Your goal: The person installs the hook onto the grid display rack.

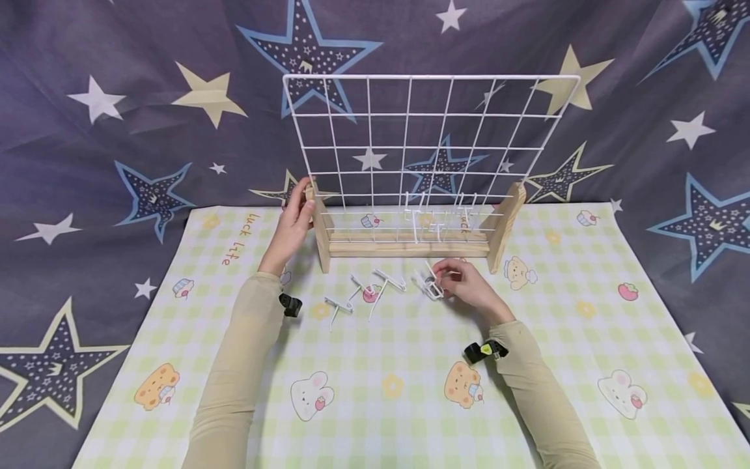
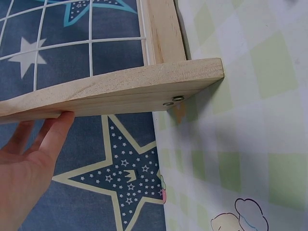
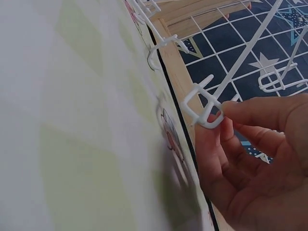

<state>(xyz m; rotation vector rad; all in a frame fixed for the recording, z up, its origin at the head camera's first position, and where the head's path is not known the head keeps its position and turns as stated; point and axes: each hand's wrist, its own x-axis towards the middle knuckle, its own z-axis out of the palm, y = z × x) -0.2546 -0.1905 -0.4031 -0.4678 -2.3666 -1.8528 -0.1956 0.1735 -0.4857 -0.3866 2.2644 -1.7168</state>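
I read the right hand (image 1: 463,283) as pinched nearly closed: thumb and index fingers (image 3: 245,109) grip the square frame of a white wire hook (image 3: 187,103), its long prong extending away from the fingertips. This hook is held above the desk (image 1: 398,352), just in front of the wooden baseboard (image 1: 404,250). To the left of these fingers, three loose hooks (image 1: 387,281) lie on the checked desk covering. Beyond the fingers stands the white wire grid (image 1: 433,77), upright between two wooden end panels; several more hooks hang on its lower part. At the left panel (image 1: 322,238), the left hand (image 1: 291,225) touches the wood with thumb and fingers on its outer side; some fingertips are hidden, so I cannot tell how far they close round it. The right panel (image 1: 505,228) stands beyond and to the right of the right fingers. Behind both hands, a dark star-printed backdrop (image 1: 41,273) rises past the desk's far edge.
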